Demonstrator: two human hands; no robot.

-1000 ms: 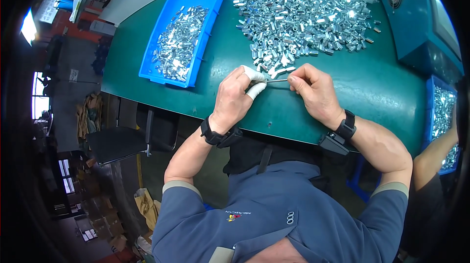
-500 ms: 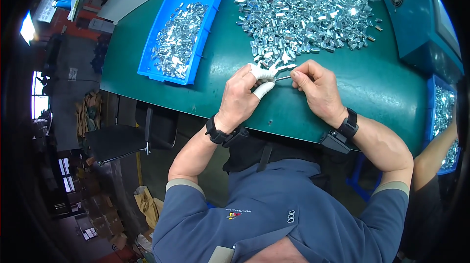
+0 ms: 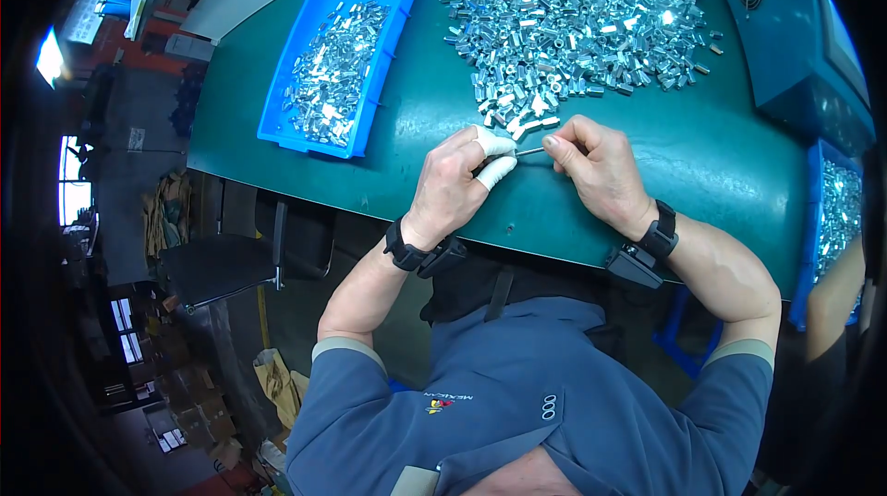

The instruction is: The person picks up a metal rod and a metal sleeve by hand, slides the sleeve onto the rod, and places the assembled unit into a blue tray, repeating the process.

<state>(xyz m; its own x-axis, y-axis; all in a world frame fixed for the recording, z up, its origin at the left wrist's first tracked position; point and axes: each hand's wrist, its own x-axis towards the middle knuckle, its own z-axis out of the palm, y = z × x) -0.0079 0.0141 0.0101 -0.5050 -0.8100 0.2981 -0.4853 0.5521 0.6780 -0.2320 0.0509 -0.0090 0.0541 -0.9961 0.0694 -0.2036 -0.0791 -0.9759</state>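
Note:
White tape wraps the thumb and forefinger of my left hand (image 3: 453,179). Those fingers are pinched together over the green tabletop, on a small metal piece mostly hidden between them. My right hand (image 3: 599,168) grips a thin metal rod (image 3: 530,151) between thumb and forefinger. The rod's far end reaches my left fingertips; whether it enters the piece there, I cannot tell. Just beyond both hands lies the near tip of a big heap of shiny metal hex spacers (image 3: 582,20).
A blue tray (image 3: 268,122) with metal pieces stands at the left. At the right are a teal machine (image 3: 785,62) with a fan grille and another blue tray (image 3: 800,307) of parts, with another person's arm (image 3: 836,297) over it. A black chair (image 3: 217,265) stands beyond the table's left front.
The rod and my right fingertips have shifted slightly left and nearer to me. My left hand stays nearly still. At the right, the other person's arm has moved a little outward.

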